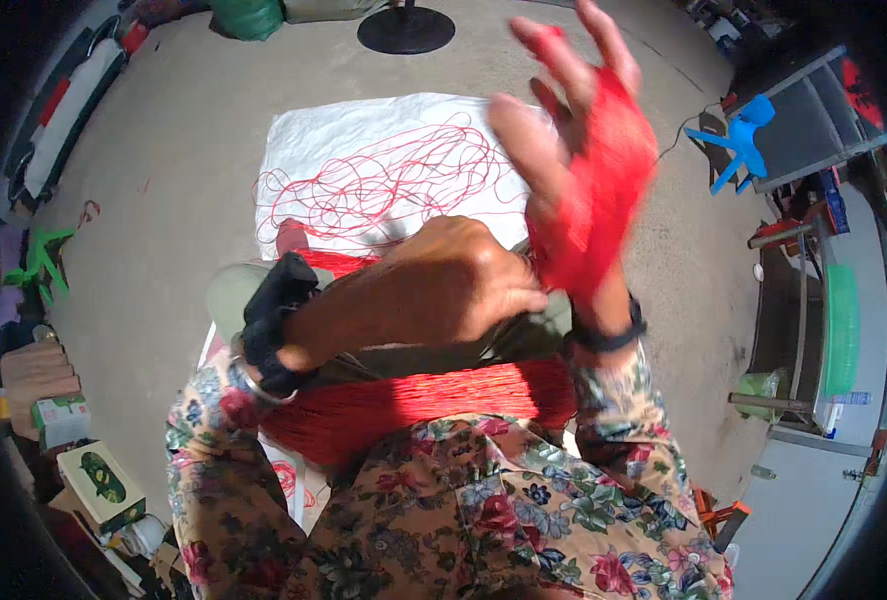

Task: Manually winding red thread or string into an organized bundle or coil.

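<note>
My left hand (pixel 455 275) is closed in front of me, the fingers curled under and the thumb toward the right. What its fingers hold, if anything, is hidden. Raised higher at the right, my right hand (pixel 593 165) has its fingers apart and is blurred by motion. A red wrapping (pixel 611 190) covers its palm and the base of the fingers; I cannot tell if it is cloth or cord. Across my lap lies a thick bundle of red cord (pixel 433 400). Thin red cord (pixel 393 180) spreads in loose loops over a white sheet (pixel 313 125) on the floor beyond my hands.
A blue stool (pixel 743 145) stands at the right, near a grey cabinet (pixel 813 115). Shelving with a green ribbed panel (pixel 840 330) is below it. Boxes (pixel 103 485) crowd the lower left, with a green stool (pixel 43 262) above them. A round black base (pixel 405 32) stands far ahead.
</note>
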Demonstrator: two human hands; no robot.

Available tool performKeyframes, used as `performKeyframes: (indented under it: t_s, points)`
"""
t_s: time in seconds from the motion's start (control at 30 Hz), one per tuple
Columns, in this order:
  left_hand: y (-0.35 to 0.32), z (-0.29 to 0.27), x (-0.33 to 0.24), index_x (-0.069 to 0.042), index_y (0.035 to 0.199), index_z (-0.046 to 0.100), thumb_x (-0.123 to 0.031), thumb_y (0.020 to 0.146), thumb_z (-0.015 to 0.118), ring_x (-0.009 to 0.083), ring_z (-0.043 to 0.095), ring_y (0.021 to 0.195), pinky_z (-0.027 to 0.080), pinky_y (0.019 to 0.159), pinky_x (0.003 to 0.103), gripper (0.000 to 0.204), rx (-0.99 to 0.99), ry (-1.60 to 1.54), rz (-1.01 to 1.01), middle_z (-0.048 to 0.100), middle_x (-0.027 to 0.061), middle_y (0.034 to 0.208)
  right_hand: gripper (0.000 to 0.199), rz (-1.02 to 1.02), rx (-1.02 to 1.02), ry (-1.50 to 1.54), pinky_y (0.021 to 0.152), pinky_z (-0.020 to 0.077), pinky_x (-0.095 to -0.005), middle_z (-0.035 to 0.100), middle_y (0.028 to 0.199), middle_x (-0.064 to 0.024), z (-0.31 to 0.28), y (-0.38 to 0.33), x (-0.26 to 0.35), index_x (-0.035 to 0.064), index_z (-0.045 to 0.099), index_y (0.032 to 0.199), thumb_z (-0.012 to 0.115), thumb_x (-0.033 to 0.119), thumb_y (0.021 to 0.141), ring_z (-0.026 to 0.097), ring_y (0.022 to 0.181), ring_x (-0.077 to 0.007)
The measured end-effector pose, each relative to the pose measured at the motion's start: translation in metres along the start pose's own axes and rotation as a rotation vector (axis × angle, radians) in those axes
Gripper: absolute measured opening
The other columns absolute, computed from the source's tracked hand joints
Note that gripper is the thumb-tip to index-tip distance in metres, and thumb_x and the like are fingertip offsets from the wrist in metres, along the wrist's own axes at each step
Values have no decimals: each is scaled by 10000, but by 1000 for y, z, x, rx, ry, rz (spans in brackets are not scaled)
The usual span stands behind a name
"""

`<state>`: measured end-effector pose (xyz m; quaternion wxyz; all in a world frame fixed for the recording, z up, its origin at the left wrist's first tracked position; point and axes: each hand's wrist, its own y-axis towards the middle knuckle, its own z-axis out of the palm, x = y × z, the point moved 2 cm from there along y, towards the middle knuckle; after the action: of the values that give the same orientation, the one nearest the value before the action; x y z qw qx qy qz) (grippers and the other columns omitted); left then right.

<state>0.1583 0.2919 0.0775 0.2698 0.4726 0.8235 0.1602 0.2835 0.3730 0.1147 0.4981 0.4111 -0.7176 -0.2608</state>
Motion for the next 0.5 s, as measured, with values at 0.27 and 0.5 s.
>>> performKeyframes:
  t_s: [0.27, 0.5]
  points:
    - [4, -108, 17, -25, 887, 691, -136, 910, 639, 179, 688, 736, 525, 634, 278, 125, -236, 213, -160, 713, 86, 843, 635, -94, 234, 20, 1042, 431, -458, 375, 1473, -171, 32, -9, 4, 77, 580, 1269, 823, 288, 722, 505, 1258, -336]
    - [-23, -71, 83, -14, 951, 698, -171, 939, 645, 58, 602, 836, 491, 716, 237, 166, -623, -406, -622, 688, -5, 884, 679, -19, 241, 211, 1029, 436, -484, 254, 1543, -220, 19, -27, 43, 69, 637, 1262, 778, 373, 671, 478, 1301, -384]
